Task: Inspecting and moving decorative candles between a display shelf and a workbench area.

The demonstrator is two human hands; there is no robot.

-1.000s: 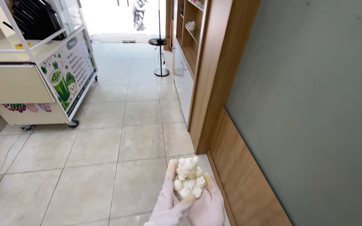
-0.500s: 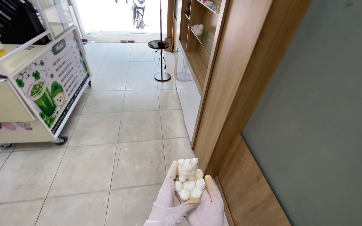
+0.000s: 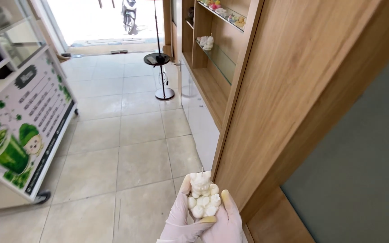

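**Candle carried closer to the wooden shelving**

The white bear-shaped candle, moulded with a cluster of small round shapes at its base and a thin wick at the top, sits upright in the cupped palms of two gloved hands at the bottom of the view. The left hand cradles it from the left with the thumb rising beside the bear's head; the right hand supports it from the right, fingers curled under the base. Each grip is clenched on the candle, neither one released

Compared with a second ago, the candle rides a little higher and nearer the wooden side panel of the shelf unit (the panel now fills far more of the view). The drinks cart with its green printed front has slid to the left edge, and the open shelves with small figurines are now in sight ahead. The person has moved forward along the tiled floor, the hold on the candle unchanged. A black stand stands further on, near the bright doorway
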